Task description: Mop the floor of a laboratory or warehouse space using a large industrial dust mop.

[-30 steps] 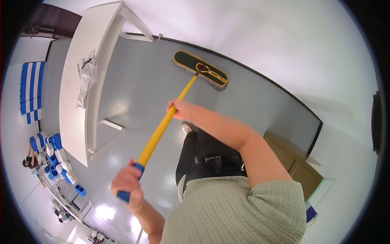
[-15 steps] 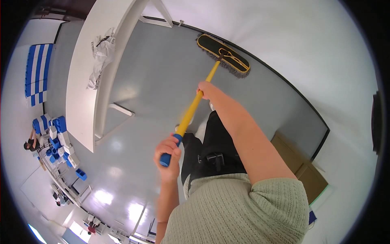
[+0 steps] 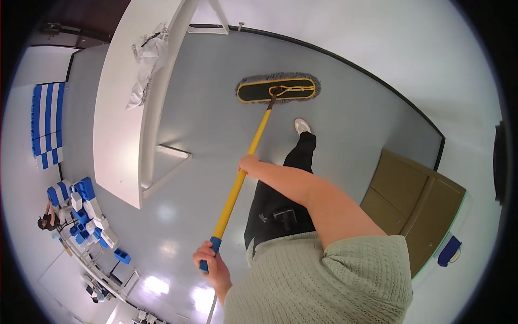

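Note:
A dust mop with a yellow pole [image 3: 229, 202] slants from the lower left up to its wide flat head [image 3: 253, 93], which is dark with a yellow border and a grey fringe. That head lies on the grey floor ahead of my white shoe [image 3: 302, 126]. My left hand [image 3: 214, 264] is wrapped round the blue grip at the pole's near end. Further along, my right hand [image 3: 249, 164] is closed round the yellow part, about midway down the pole.
A long white table [image 3: 121, 135] stands to the left, with a crumpled plastic bag [image 3: 150, 62] on it. Brown cardboard boxes [image 3: 402, 191] lean at the right by the wall. Blue and white bins [image 3: 86, 208] and a person [image 3: 49, 220] are far left.
The mop head has moved left and away from the wall, turning to lie nearly crosswise. Both my hands have shifted left and nearer with the pole, still gripping it.

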Tool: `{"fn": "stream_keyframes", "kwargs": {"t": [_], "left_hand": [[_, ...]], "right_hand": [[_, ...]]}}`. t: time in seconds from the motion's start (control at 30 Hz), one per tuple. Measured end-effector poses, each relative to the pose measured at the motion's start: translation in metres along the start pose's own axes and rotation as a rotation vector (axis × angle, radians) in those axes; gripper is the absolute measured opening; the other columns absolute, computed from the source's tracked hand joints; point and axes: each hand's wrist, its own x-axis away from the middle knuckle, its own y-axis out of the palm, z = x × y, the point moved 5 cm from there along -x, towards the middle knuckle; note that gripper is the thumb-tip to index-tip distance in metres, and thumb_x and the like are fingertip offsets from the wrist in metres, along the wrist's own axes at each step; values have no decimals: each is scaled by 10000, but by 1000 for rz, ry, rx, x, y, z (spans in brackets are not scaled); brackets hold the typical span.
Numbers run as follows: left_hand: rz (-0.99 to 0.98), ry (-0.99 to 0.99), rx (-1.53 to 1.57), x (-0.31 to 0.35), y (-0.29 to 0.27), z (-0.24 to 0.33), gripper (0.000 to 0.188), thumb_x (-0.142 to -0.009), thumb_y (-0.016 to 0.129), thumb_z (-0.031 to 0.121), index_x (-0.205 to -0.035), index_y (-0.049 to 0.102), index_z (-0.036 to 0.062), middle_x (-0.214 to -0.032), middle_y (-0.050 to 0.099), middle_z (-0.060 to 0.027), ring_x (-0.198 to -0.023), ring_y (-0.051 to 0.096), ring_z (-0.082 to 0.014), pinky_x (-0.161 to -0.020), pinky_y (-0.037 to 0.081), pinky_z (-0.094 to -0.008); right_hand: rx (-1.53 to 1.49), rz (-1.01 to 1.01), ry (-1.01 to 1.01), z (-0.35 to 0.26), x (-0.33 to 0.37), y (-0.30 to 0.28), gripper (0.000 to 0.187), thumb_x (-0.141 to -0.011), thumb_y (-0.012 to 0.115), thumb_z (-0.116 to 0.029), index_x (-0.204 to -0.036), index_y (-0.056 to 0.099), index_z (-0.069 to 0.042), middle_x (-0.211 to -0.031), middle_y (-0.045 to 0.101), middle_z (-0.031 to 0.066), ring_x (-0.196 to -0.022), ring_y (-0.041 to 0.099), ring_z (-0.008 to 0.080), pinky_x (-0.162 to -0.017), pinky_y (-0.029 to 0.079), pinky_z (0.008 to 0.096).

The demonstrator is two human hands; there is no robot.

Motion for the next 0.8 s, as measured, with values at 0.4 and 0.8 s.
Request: {"fn": "stream_keyframes", "kwargs": {"t": [0.4,0.8], "left_hand": [[-600,-701,-1609,25,-117,-40,575,-735,706,323,-1230,516,97,-887,662,-175,-801,654,-337,-657,527,-446],[-422,-542,-1629,22,-83,-76,362,-730,608,197,-1090,577,169,-756,656,-124,-655,638,-346,-559,490,-466]], "right_hand": [[-1748,-41,1401,-84,58,88,208,-793,556,41,-971,465,-16,-813,519,145,-688,593,283,-595,549,455],[-1469,89,1533,-33,31,48,307,-818,500,-12,-1073,374,-130,-782,495,131,-548,537,252,-447,457,420]]}}
